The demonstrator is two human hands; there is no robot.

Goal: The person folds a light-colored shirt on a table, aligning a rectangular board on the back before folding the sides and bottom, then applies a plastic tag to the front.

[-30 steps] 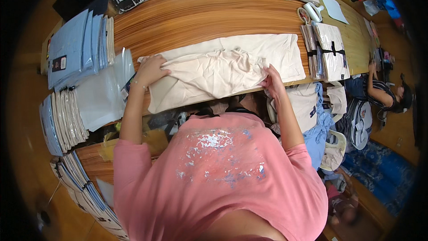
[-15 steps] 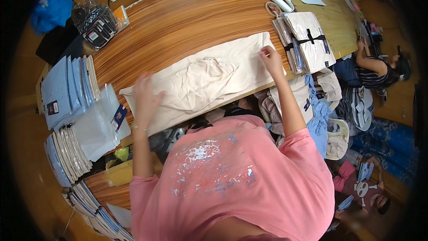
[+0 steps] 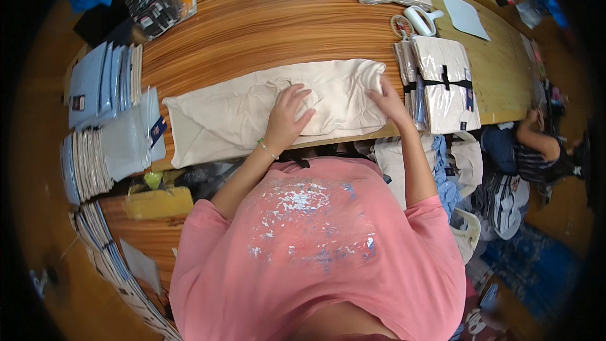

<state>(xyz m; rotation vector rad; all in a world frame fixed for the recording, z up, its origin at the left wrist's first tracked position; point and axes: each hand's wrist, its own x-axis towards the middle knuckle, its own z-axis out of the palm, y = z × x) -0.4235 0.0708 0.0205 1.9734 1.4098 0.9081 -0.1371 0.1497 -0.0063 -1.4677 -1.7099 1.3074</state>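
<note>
A cream cloth garment (image 3: 221, 110), folded into a long strip and wrinkled in places, lies along the near edge of the wooden table. My left hand (image 3: 289, 117) rests on its middle, fingers apart, with the thumb held away from them. At the garment's right end, my right hand (image 3: 389, 104) has its thumb and fingers closed around the edge, where the cloth bunches up. The garment's own shape is hidden by the folding.
Strapped, bagged cream garments (image 3: 442, 82) stand right of the cloth, near a white handled roller (image 3: 421, 20) and tape ring. Blue packed garments (image 3: 91, 85) and clear bags (image 3: 123, 151) line the left. Loose clothes (image 3: 448, 170) hang below the right edge. Another person (image 3: 533, 151) works at far right.
My left hand has moved right, from the cloth's left end to its middle. The right hand has come down slightly onto the right end, which now bunches. The view has shifted.
</note>
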